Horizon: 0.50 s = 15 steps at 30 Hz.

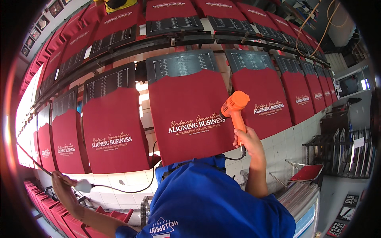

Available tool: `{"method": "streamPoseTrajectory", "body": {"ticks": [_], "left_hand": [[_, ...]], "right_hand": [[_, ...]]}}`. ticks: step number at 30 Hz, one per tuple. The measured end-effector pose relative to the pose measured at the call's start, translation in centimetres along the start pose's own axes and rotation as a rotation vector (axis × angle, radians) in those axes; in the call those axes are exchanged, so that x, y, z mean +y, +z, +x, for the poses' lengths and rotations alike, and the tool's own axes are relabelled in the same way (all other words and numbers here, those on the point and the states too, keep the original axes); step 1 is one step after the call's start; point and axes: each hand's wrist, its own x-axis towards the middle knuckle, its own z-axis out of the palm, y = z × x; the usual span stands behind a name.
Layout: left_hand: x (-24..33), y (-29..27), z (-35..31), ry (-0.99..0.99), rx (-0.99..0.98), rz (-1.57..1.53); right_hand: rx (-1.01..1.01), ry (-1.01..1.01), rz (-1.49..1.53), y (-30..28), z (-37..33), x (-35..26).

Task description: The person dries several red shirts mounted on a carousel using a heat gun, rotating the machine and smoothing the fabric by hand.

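Right hand grasping an orange plastic heat gun over dark-red printed cloth, left hand clasping a black cable.

Pale tiled floor, red-seated chair near metal rack, framed pictures on wall.

The heat gun is orange. Left of the heat gun, the cloth is deep red with white and gold lettering; above and left of the heat gun, the board is dark grey with white ruler marks. Below the heat gun, the shirt is blue.
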Motion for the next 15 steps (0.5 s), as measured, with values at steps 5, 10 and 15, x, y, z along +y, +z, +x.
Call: {"method": "streamPoseTrajectory", "body": {"ticks": [5,10,15], "left_hand": [[-3.0,5.7,-4.8,0.176,-0.674,-0.415],[-5.1,9.7,-7.5,0.001,-0.73,-0.423],[-5.4,7.4,-6.1,-0.078,-0.652,-0.311]], "right_hand": [[-0.02,-0.016,-0.058,0.3,0.3,0.2],[-0.067,0.035,-0.03,-0.2,0.5,0.0],[-0.105,0.028,-0.026,-0.5,0.1,-0.3]]}}
